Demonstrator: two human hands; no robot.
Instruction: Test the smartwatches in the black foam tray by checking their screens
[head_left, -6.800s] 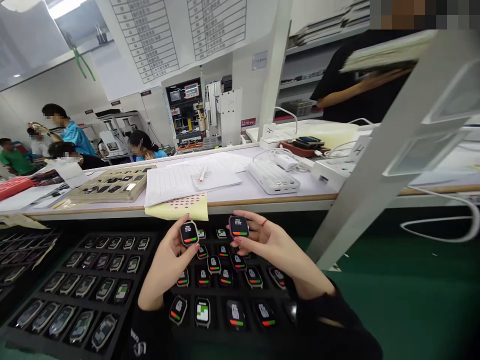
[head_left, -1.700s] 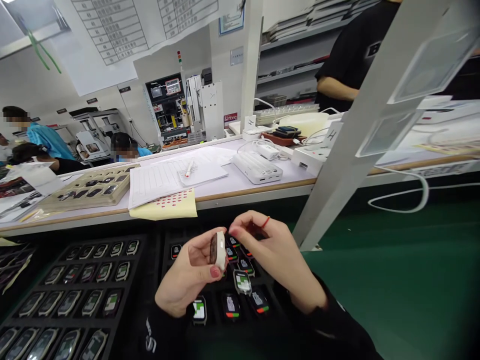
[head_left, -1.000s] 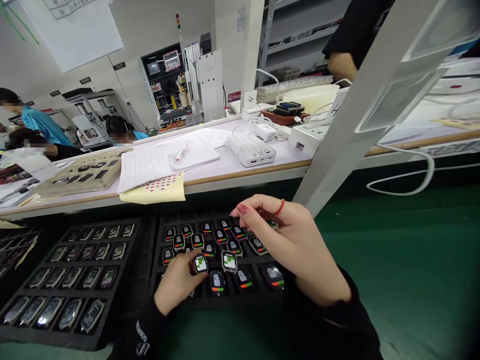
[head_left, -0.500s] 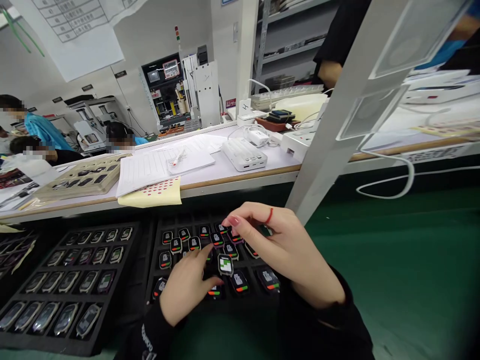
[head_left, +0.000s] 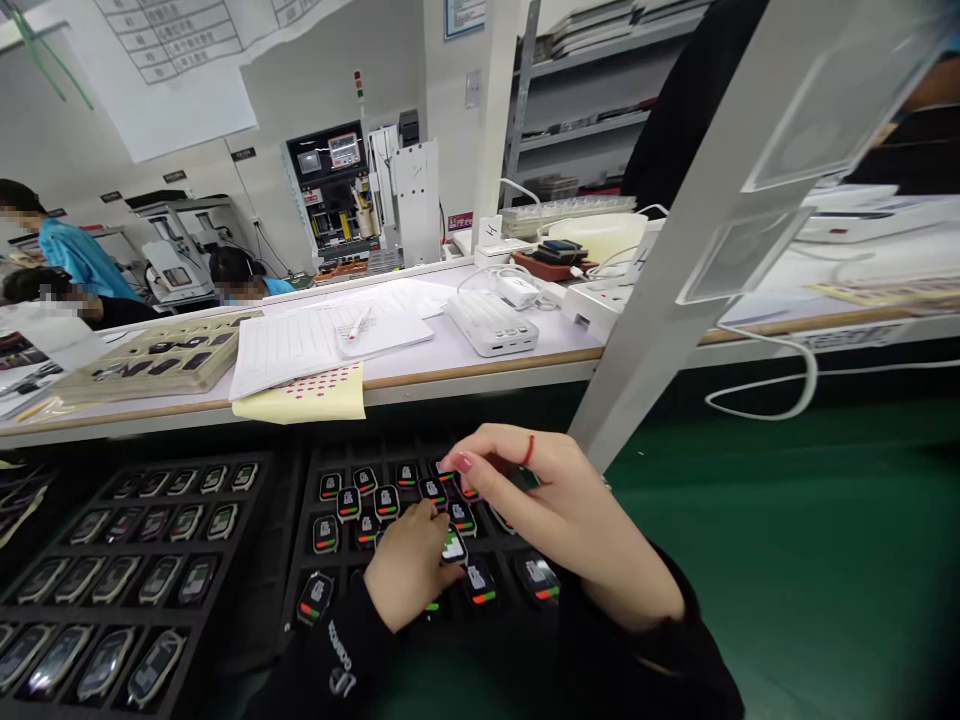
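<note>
My left hand [head_left: 411,562] reaches over a black foam tray [head_left: 300,560] of smartwatches. Its fingers and thumb are closed around the edges of a smartwatch with a green and white screen [head_left: 453,546]. My right hand [head_left: 551,500], with a red band on one finger, hovers over the tray's right side. Its thumb and index finger are pinched together; anything between them is hidden. Around both hands lie smartwatches with lit screens showing red and green bars, such as one smartwatch [head_left: 480,582] in front. My hands cover some of the others.
Left of this tray, a second black tray [head_left: 191,545] holds rows of smartwatches. Behind runs a white shelf [head_left: 420,372] with papers [head_left: 300,345], a white power bank [head_left: 491,322] and cables. A slanted grey post [head_left: 637,350] stands right of my hands. Other people sit at far left.
My left hand has moved right and closed on the smartwatch with the green and white screen. My right hand keeps its pinch in nearly the same place. The view has shifted slightly.
</note>
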